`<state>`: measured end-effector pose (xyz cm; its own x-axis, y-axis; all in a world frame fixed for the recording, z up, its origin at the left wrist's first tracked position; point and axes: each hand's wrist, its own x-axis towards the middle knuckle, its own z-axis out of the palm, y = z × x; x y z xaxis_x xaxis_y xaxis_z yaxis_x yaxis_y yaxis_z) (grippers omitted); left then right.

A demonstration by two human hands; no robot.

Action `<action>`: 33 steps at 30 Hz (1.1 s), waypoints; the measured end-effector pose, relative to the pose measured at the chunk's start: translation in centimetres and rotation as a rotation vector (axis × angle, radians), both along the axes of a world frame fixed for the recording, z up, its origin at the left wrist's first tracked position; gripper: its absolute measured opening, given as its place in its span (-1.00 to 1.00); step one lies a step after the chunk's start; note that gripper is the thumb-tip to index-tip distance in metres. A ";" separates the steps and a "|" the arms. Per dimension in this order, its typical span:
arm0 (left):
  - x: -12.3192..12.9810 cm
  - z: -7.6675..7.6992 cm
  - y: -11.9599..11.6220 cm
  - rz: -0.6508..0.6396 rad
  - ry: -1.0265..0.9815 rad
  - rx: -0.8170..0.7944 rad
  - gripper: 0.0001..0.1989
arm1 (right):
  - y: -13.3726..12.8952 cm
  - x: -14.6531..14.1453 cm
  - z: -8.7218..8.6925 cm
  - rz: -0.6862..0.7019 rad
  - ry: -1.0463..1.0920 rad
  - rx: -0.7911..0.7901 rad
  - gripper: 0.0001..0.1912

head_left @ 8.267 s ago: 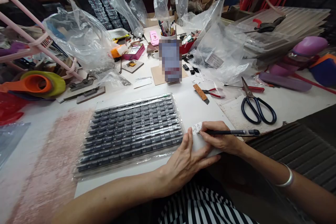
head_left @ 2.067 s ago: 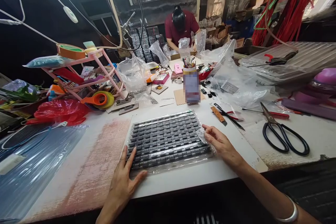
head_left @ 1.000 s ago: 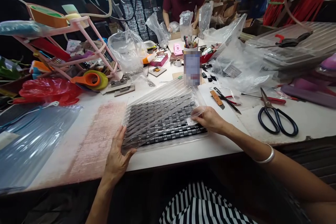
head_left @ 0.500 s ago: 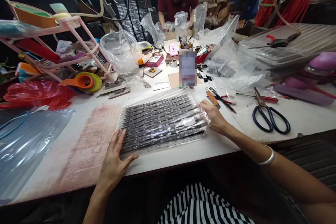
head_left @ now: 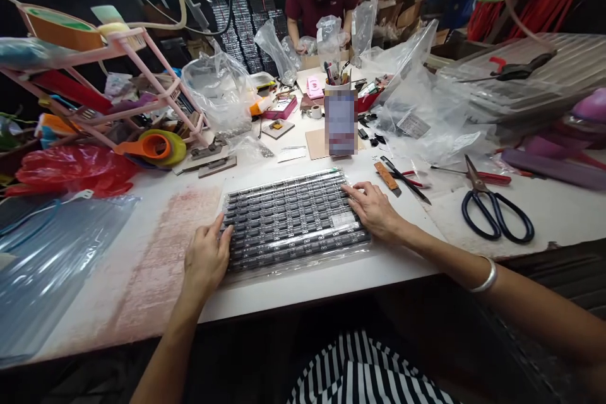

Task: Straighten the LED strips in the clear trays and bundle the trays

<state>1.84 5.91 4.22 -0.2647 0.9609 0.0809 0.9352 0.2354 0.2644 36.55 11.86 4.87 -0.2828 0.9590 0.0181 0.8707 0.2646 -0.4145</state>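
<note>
A clear plastic package [head_left: 288,221] with rows of dark pieces inside lies flat on the white table, with a small pale label near its right side. My left hand [head_left: 207,257] rests against the package's left edge, its fingers apart and touching the plastic. On the right edge lies my right hand [head_left: 374,209], with its fingertips on top of the package and the fingers spread. Neither hand has its fingers wrapped round anything.
Large scissors [head_left: 497,207], an orange-handled blade [head_left: 387,177] and tweezers lie at the right. Clear plastic sheets [head_left: 57,265] cover the left side, near a pink rack [head_left: 165,98]. A cup of pens stands behind the package. Across the table, a person works among plastic bags.
The package now lies flatter, its right edge lowered. My right hand has let go of that edge and moved left onto its top. My left hand's thumb has drawn in to the left edge.
</note>
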 end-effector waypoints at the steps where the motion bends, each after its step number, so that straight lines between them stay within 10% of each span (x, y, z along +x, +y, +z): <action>1: 0.4 0.2 0.5 0.008 0.094 -0.043 -0.44 | -0.1 -0.4 0.0 0.010 -0.071 0.023 -0.52; 6: 1.9 0.3 1.1 -0.023 0.344 -0.143 -0.43 | -0.2 -1.3 0.1 0.126 -0.410 0.117 -0.45; 13: 0.1 -0.2 1.5 -0.088 0.161 -0.145 -0.44 | 0.0 -1.9 0.6 0.143 -0.433 0.111 -0.46; 19: -0.3 1.0 1.7 -0.277 0.109 -0.068 -0.58 | -7.9 -0.1 0.9 0.007 -0.368 0.159 -0.56; 23: 3.2 0.8 1.5 -0.490 0.042 -0.011 -0.61 | -17.4 3.6 -1.0 -0.306 0.190 0.162 -0.57; 27: 8.5 0.2 2.0 -0.676 -0.049 0.028 -0.61 | -24.5 5.9 -1.9 -0.824 0.945 -0.178 -0.25; 33: 11.4 0.5 3.9 -0.685 -0.213 0.116 -0.49 | -26.7 5.8 -2.9 -0.748 1.434 -0.279 -0.43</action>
<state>13.22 9.77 4.67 0.3717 0.9051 0.2064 0.7883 -0.4252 0.4447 42.31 -14.80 2.01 0.3120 0.8848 -0.3460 -0.3521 -0.2305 -0.9071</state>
